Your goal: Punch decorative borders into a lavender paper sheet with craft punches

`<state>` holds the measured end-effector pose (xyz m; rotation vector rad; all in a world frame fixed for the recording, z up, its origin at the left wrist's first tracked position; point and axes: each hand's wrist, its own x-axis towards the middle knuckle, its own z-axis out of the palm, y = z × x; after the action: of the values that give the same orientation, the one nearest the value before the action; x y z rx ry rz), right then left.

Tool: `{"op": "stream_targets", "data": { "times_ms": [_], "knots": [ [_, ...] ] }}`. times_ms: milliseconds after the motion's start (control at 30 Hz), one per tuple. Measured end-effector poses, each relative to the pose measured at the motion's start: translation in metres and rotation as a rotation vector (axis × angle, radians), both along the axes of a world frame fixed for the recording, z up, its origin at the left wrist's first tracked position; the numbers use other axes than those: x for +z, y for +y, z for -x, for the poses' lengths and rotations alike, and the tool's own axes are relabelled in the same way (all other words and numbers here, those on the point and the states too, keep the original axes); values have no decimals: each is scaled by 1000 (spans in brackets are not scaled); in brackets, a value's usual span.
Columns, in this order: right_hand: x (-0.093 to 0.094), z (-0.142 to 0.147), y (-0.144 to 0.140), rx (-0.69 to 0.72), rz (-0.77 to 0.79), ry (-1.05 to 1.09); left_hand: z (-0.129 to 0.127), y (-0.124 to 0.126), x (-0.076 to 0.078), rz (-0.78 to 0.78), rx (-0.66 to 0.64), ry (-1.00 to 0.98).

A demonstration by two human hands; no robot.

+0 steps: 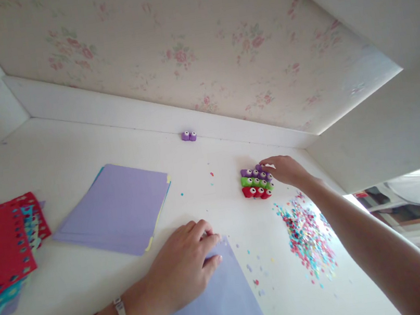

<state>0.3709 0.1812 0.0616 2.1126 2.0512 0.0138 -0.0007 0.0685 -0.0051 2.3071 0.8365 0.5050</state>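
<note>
My left hand (187, 258) lies flat on the top corner of a single lilac paper sheet (219, 303) near the table's front edge, fingers slightly spread. My right hand (285, 170) reaches out to a cluster of small paper punches (255, 182) in purple, green and red rows, its fingertips touching the purple ones at the cluster's far right. Whether the fingers grip one I cannot tell. A lone purple punch (188, 136) sits by the wall's base.
A stack of lilac paper (117, 208) lies left of centre. Punched red and teal sheets (2, 246) are piled at the left edge. A heap of coloured confetti (309, 237) spreads under my right forearm. The white table (59, 153) meets floral wallpaper.
</note>
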Motion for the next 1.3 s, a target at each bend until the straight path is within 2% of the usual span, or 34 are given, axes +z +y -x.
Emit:
{"op": "stream_targets", "data": {
  "times_ms": [200, 333, 467, 600, 700, 767, 900, 1067, 1200, 1300],
  "knots": [
    [-1, -2, -1, 23, 8, -7, 0, 0, -2, 2, 9, -12],
    [5, 16, 4, 53, -63, 27, 0, -1, -2, 0, 12, -10],
    [2, 67, 22, 193, -98, 154, 0, -1, 1, -9, 17, 4],
    [-13, 135, 54, 361, -109, 280, 0, 0, 4, -15, 18, 19],
    [-25, 173, 86, 376, -149, 316, 1, 0, 3, -31, 18, 11],
    [-31, 186, 106, 352, -157, 316, 1, 0, 1, -32, 15, -7],
    [-37, 189, 124, 329, -137, 311, 1, 0, -1, -20, 24, -35],
    [-35, 174, 114, 328, -162, 392, 2, 1, 1, -15, 6, -18],
    [-32, 159, 83, 291, -230, 538, 2, 1, 3, -8, 13, -10],
    [-30, 147, 38, 239, -275, 664, 3, 2, 4, 14, 10, -29]
  ]
}}
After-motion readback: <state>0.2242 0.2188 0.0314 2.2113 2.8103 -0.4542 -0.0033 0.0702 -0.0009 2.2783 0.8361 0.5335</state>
